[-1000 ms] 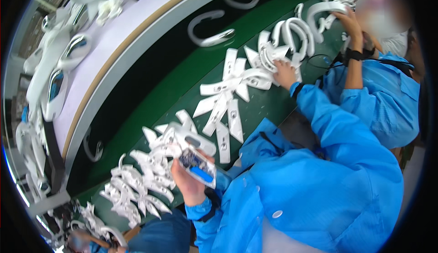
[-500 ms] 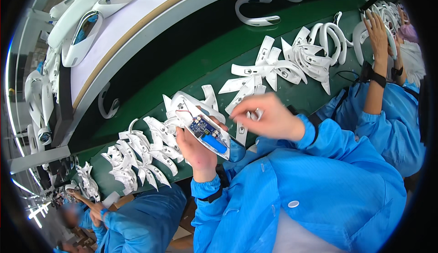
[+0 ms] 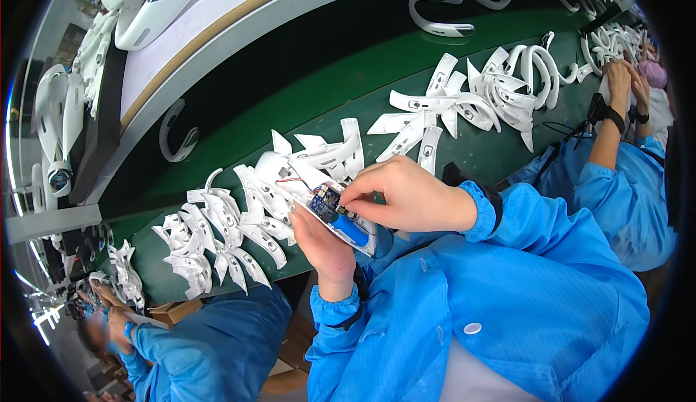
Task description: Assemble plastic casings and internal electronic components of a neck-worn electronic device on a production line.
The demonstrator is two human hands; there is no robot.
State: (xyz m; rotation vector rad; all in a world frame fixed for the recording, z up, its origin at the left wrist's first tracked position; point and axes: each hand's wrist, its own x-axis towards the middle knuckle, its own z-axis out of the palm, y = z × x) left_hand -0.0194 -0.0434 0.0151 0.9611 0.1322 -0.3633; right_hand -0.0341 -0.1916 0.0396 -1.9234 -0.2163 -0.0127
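Observation:
My left hand (image 3: 328, 253) holds an open white plastic housing (image 3: 276, 173) from its near side, tilted above the bench. Inside sit a blue circuit board (image 3: 323, 200) and a blue cylindrical battery (image 3: 351, 229), with thin red and dark wires towards the far end. Over the board, my right hand (image 3: 409, 195) has thumb and fingertips pinched together beside the battery's upper end. Whatever may be between those fingertips is too small or hidden to make out. The housing's near end is partly covered by my right hand.
Several curved white shells (image 3: 210, 231) lie piled left of my hands, and more shells (image 3: 442, 101) lie to the right on the green bench (image 3: 290, 105). White C-shaped parts (image 3: 438, 14) lie farther back. A raised shelf (image 3: 217, 25) runs behind. Co-workers in blue sit on both sides.
My right hand has come left from beside the housing onto the circuit board, its fingertips now pinched there. The left hand keeps hold of the housing. The view has shifted slightly.

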